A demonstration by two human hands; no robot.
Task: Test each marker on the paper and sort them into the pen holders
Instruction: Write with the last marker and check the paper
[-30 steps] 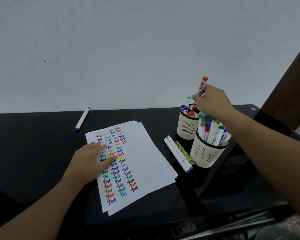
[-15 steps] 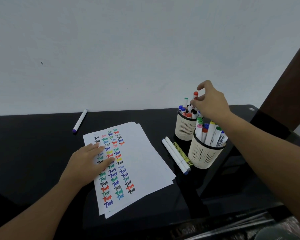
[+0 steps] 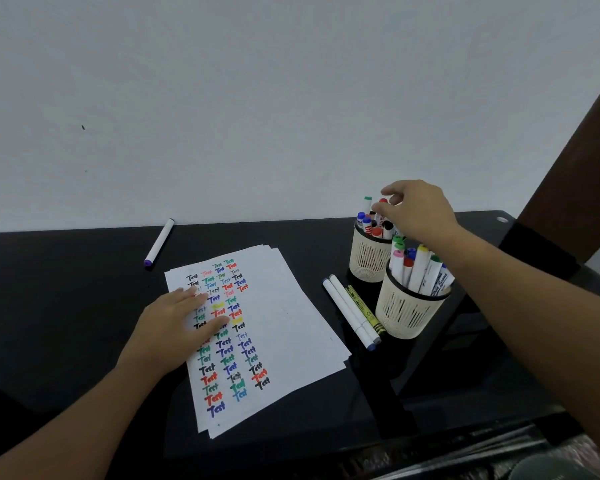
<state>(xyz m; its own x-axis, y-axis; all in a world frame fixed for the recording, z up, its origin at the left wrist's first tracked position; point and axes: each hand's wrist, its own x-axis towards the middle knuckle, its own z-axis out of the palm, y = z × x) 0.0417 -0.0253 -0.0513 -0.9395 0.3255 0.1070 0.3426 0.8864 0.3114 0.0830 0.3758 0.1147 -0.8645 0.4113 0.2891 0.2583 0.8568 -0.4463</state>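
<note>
Left hand flat on the paper, fingers straight and spread over the left columns of coloured "Test" marks; presumably there to pin the loose stack against sliding on the glossy black table.

Right hand above the far pen holder, fingers loosely bent around the red-capped marker standing in it. Whether touching the cap or just clear of it: cannot tell. Marker seated among the others there, so probably a drop-off nearly finished.

Near pen holder touching or almost touching the far one, also packed with markers. 2 holders side by side, likely 1 for each test outcome; which is which not visible.

Unsorted, by the look of it: 2 white markers and 1 yellow-green marker lying parallel between paper and holders, within easy reach of the right hand, so probably next in line. 1 purple-tipped marker lying alone near the wall, well apart from everything, beyond the paper's far left corner.

Page roughly half filled, right side blank, room enough for the 4 loose markers.
</note>
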